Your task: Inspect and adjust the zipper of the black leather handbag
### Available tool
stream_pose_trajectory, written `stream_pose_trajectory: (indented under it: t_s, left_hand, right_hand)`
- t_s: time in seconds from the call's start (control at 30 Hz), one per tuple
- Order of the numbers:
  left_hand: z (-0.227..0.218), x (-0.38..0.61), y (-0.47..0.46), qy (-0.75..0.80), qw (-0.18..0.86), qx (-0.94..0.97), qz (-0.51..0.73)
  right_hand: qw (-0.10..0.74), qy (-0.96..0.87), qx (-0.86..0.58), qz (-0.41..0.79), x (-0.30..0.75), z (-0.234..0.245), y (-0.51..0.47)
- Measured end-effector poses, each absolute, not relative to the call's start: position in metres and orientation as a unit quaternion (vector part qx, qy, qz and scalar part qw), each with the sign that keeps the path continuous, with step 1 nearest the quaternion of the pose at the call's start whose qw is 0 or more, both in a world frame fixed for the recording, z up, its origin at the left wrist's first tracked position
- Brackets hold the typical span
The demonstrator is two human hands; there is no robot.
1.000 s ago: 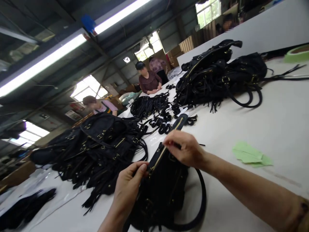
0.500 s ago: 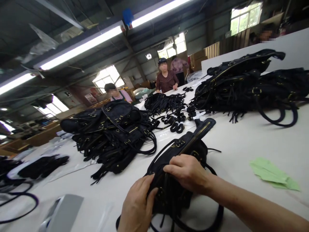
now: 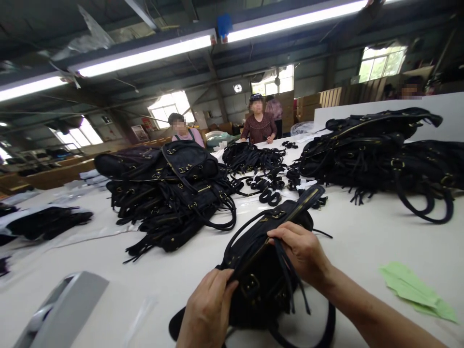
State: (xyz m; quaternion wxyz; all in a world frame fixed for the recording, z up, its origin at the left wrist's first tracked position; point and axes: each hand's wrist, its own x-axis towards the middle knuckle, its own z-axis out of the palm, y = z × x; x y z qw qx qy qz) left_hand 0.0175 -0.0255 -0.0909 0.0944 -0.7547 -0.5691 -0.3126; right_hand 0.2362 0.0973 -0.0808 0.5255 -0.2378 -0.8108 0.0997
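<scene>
A black handbag with gold buckles and a zip along its top lies on the white table in front of me. My left hand is closed on the bag's top edge near one end of the zip, thumb on the near side. Between the thumb and fingers of my right hand is a black tassel at the zip, its strands hanging down over the bag's front. One bag handle arches behind the zip; the other curves down onto the table, partly hidden by the bag.
Piles of black handbags stand on the left and the right. Coiled black straps lie between them. A green cloth or paper rests at right, a grey device at lower left. Co-workers are across the table.
My right hand has moved a little right along the zip, and the tassel now hangs from its fingers. My left hand keeps its hold. The view has tilted and shifted.
</scene>
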Motion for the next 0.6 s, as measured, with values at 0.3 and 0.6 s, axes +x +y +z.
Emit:
stream_pose_trajectory:
  t_s: [0.3, 0.6]
  left_hand:
    - [-0.097, 0.019, -0.02, -0.56, 0.089, -0.752, -0.336]
    - [-0.107, 0.037, -0.041, -0.539, 0.296, -0.741, -0.269]
  right_hand:
    - [0.53, -0.793, -0.271, 0.13, 0.235, -0.083, 0.102]
    - [0.356, -0.893, -0.269, -0.061, 0.252, -0.086, 0.128]
